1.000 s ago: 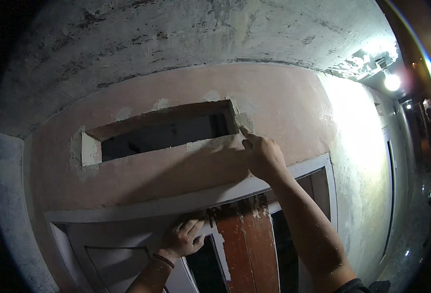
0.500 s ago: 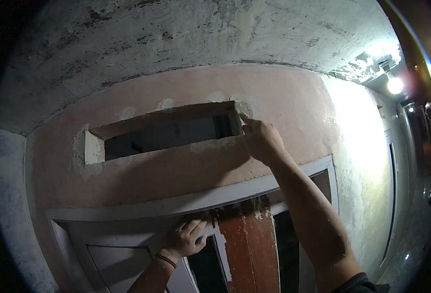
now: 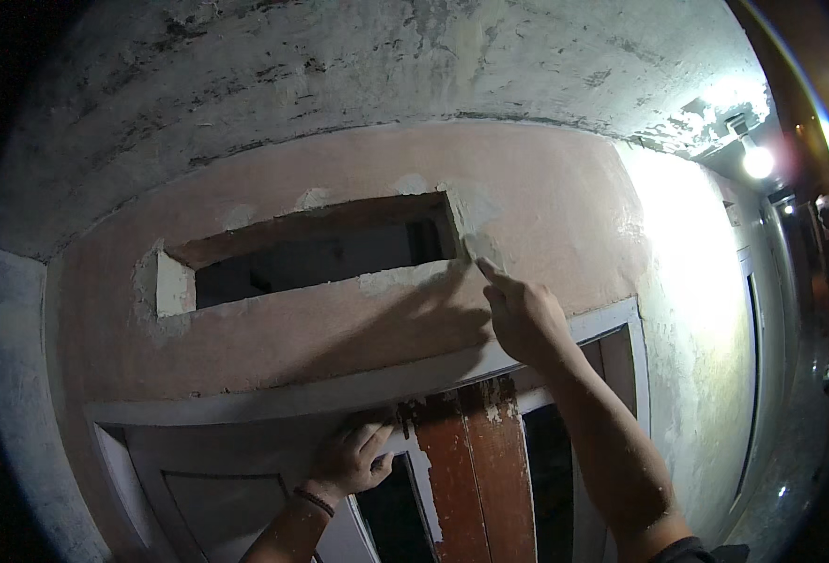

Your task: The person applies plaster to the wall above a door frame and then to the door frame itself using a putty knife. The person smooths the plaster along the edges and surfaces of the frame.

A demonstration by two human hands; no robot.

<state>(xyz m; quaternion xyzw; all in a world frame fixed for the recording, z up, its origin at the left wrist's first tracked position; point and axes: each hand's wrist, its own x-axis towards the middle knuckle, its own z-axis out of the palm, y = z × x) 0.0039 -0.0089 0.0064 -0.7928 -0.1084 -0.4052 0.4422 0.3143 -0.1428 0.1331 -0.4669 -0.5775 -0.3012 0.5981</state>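
Note:
My right hand is raised to the lower right corner of a long rectangular wall opening. Its index finger is stretched forward along what looks like a thin putty knife, mostly hidden by the fingers. The tip meets a pale, freshly filled plaster patch along the opening's right edge. Lower down, my left hand, with a dark bracelet at the wrist, rests against the top of the white door. Its fingers are stretched out and it holds nothing.
Below the opening runs a white door frame, with a peeling red-brown panel between dark glass panes. Above curves a flaking grey ceiling. A lit bulb hangs at the upper right beside a brightly lit wall.
My right hand has moved down and slightly right along the opening's right edge, uncovering more of the pale patch. The left hand stays in place on the door.

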